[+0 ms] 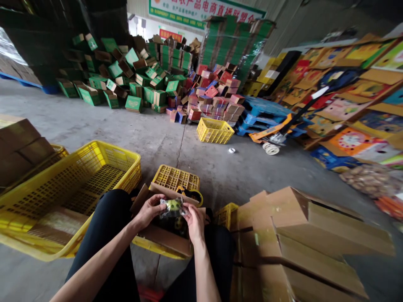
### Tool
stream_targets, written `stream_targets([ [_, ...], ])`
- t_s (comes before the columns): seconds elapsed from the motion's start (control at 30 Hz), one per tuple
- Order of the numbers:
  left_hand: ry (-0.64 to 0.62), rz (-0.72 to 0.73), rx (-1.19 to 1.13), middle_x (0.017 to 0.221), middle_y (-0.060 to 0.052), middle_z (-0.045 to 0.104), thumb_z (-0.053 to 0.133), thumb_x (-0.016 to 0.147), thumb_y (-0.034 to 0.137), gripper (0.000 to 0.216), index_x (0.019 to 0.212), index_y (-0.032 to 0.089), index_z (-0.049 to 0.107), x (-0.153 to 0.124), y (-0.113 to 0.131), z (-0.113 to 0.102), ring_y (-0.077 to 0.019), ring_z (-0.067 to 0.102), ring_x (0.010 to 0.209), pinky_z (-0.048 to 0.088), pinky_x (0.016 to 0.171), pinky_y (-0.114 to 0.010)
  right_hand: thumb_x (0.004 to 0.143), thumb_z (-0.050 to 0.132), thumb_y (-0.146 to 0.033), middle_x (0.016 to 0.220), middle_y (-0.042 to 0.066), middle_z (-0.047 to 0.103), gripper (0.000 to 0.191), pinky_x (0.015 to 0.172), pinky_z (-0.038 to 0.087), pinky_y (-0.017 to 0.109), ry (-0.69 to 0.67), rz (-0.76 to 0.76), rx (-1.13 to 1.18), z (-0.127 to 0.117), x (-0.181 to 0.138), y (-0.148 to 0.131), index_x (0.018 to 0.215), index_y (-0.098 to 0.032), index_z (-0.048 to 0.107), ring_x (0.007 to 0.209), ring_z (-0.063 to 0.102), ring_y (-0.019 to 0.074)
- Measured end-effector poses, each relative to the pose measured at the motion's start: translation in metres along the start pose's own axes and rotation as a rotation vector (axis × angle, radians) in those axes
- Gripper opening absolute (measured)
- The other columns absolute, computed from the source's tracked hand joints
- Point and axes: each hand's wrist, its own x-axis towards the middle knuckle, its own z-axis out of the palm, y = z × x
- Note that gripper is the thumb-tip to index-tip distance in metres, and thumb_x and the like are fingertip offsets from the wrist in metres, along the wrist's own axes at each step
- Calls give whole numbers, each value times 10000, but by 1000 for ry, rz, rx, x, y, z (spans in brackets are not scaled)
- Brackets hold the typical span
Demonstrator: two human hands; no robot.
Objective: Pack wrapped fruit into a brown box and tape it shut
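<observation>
Between my hands is a small clear plastic packet (173,205) with a yellow-green and dark item inside; its exact kind is too small to make out. My left hand (150,213) pinches the packet's left end, and the fingers of my right hand (194,219) close on its right end. Directly below sits an open cardboard box (168,238) between my knees, its flaps spread. Dark and yellowish things show inside it, partly hidden by my hands. Just beyond the packet lies a yellow-and-black tape dispenser (192,194), on or beside an upturned yellow crate (176,176).
A large yellow basket (126,161) holding a flat cardboard piece stands at my left. Cardboard boxes (289,214) are stacked close on my right. Farther off are another yellow crate (215,131), an orange pallet jack (277,130), blue pallets (262,109) and piled green boxes (134,102).
</observation>
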Motion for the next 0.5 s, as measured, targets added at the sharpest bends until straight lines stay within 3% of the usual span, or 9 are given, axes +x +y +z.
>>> stream_targets([
  [0.17, -33, -2, 1, 1146, -75, 762, 1019, 598, 281, 615, 1147, 185, 758, -2, 2, 3, -198, 714, 968, 540, 864, -285, 694, 915, -507, 996, 70, 783, 392, 703, 600, 302, 6, 26, -27, 1, -4, -4, 928, -217, 796, 896, 725, 233],
  [0.27, -54, -28, 19, 1105, -101, 779, 992, 658, 355, 554, 1128, 154, 777, -3, 3, 4, -192, 719, 894, 537, 817, -279, 674, 927, -472, 1004, 68, 785, 411, 660, 593, 283, 14, 28, -44, 1, -5, -5, 975, -222, 799, 888, 728, 236],
  [0.5, -41, -50, 61, 1122, -98, 790, 981, 674, 394, 402, 936, 158, 788, -2, 2, 0, -194, 724, 916, 529, 825, -261, 686, 906, -459, 1166, 68, 790, 517, 813, 628, 344, 5, 22, -68, 1, -4, -6, 1162, -283, 807, 1076, 733, 289],
])
